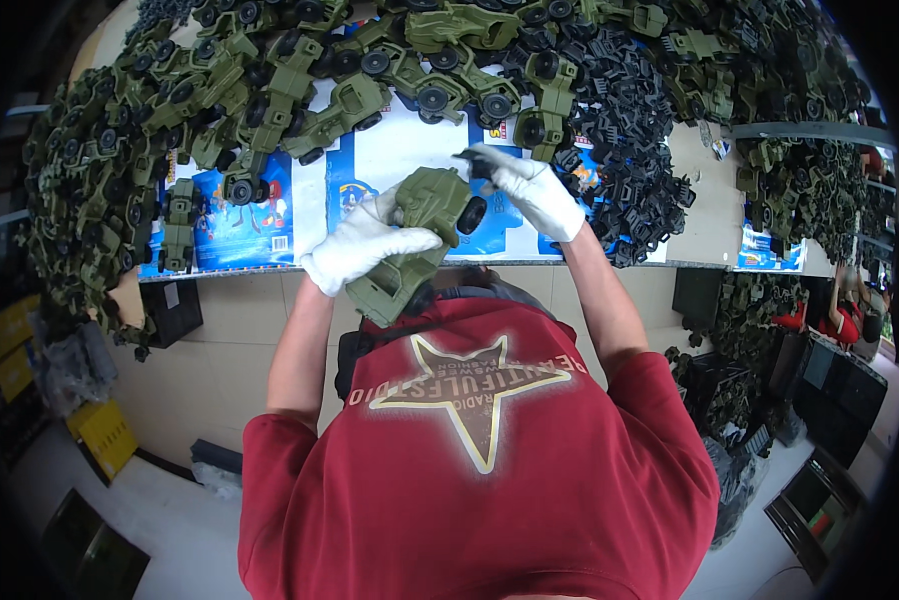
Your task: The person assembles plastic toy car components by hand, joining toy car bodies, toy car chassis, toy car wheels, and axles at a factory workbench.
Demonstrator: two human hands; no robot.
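Note:
My left hand (362, 245), in a white glove, grips an olive-green plastic toy truck (417, 240) just above the table's near edge. One black wheel (472, 214) shows on the truck's right side. My right hand (532, 190), also gloved in white, pinches a small black plastic part (473, 160) just above and to the right of the truck, close to its top. Both forearms rise from my red shirt (480, 470) at the bottom.
A big heap of green toy trucks (270, 90) lies across the table's back and left. A pile of black plastic parts (630, 130) sits to the right. Blue printed cardboard (240, 225) covers the tabletop. Dark crates (830, 390) and more parts stand on the floor at right.

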